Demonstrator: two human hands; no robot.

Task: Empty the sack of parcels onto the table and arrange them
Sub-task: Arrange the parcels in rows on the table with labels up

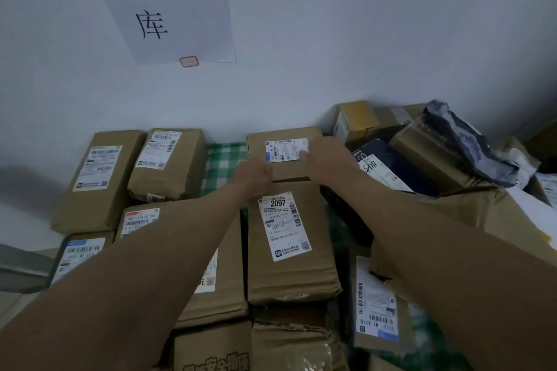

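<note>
Holding small box [284, 153] w/ both hands: left [253, 173] grips corner, right [324, 156] flat on top; stiff cardboard, prob light.

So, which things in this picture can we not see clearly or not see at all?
- Left hand, head view: its fingers curl behind the edge of the small box, so the grip is hidden.
- Label text on the 2097 box: fine print is too small and blurred.
- Lower boxes: cut off by the bottom edge.
- Checked cloth: mostly covered by boxes.
</note>
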